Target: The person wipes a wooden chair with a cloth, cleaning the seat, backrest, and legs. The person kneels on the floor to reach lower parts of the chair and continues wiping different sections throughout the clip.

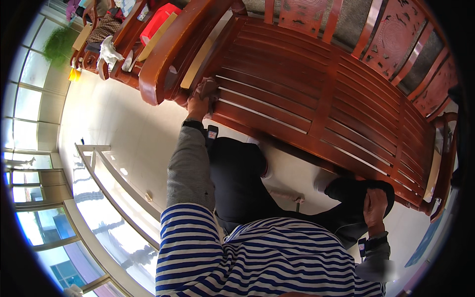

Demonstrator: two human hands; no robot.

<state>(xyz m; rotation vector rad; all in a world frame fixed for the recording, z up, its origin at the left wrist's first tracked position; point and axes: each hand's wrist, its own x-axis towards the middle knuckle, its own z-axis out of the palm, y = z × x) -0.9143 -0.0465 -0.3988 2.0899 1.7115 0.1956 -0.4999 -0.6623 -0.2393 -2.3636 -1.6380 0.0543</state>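
My left hand (198, 105) is closed on a crumpled brownish-pink cloth (206, 88), pressed against the left front corner of a slatted, reddish-brown wooden bench (274, 78), beside its armrest. On my knee, in black trousers, rests my right hand (374, 208), its fingers curled; whether anything is inside them is hidden. Both wrists wear black straps with small square tags.
Beyond the bench's left armrest (152, 81), wooden chairs hold a red box (157, 23), a white cloth (109, 52) and a checked item (105, 28). A light-coloured frame (122, 185) stands on the tiled floor to the left, near large windows.
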